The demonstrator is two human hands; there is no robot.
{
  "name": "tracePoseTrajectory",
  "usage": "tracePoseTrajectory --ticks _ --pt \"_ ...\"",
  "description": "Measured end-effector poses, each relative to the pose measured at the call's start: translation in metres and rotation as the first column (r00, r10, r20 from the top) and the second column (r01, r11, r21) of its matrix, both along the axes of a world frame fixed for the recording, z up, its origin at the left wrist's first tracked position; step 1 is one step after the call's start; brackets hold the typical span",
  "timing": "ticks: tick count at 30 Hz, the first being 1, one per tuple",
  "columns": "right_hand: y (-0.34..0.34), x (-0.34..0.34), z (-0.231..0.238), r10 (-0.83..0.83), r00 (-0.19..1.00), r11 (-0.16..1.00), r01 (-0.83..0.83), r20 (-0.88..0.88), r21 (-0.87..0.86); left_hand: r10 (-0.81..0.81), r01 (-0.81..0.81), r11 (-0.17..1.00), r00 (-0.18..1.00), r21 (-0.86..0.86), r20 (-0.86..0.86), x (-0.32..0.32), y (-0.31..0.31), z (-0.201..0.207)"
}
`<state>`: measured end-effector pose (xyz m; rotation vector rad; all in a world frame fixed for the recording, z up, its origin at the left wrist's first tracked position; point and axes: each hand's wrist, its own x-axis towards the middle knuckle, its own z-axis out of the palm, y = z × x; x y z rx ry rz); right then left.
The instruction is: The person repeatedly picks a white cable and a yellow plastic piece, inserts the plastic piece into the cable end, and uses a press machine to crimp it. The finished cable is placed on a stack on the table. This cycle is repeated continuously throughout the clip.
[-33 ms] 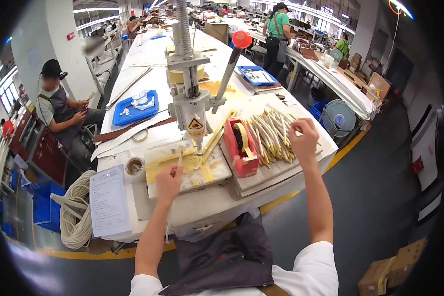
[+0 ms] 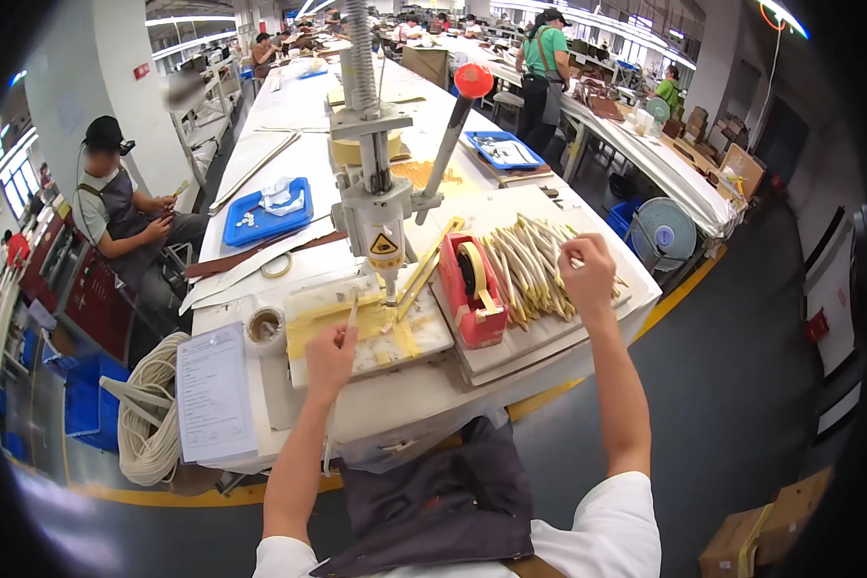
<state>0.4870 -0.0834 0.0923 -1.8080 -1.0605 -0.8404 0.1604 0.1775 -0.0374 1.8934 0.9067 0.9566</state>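
Note:
My left hand [image 2: 330,354] is closed around a white cord [image 2: 354,310], whose end sticks up above the fingers and whose length hangs below the hand. Just in front stands a hand press [image 2: 385,241] with a red-knobbed lever, over a white board [image 2: 424,339] patched with yellow tape. Over the right side of a pile of cut cords [image 2: 525,265] with yellowish ends, my right hand [image 2: 589,270] is raised, thumb and fingers pinched together. Whatever it may hold is too small to make out. Between the hands sits a red tape dispenser [image 2: 472,294].
A coil of white cord [image 2: 152,424] hangs off the table's left side, near a printed sheet [image 2: 214,390] and a tape roll [image 2: 264,328]. Blue trays [image 2: 268,214] lie farther back. A seated person [image 2: 125,207] is at left; a fan [image 2: 663,231] stands at right.
My right hand has shifted slightly to the left over the cord pile. The left hand stays in place with the cord.

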Motion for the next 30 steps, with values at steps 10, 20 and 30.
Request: tracePoseTrajectory --ticks 10,20,30 --pt "0.014 -0.067 -0.005 0.087 0.996 0.986 -0.084 0.011 -0.144 -0.052 0.069 0.993 0.986 -0.100 0.158 -0.020 -0.004 -0.010" --pt "0.037 -0.223 -0.038 0.507 -0.038 0.360 -0.898 -0.861 0.252 -0.388 0.423 0.875 0.904 -0.235 0.180 -0.093 -0.138 0.057" --pt "0.045 -0.171 -0.054 0.636 -0.464 0.301 -0.586 -0.616 0.752 0.044 -0.033 0.989 0.996 0.141 -0.074 -0.260 -0.107 0.136"
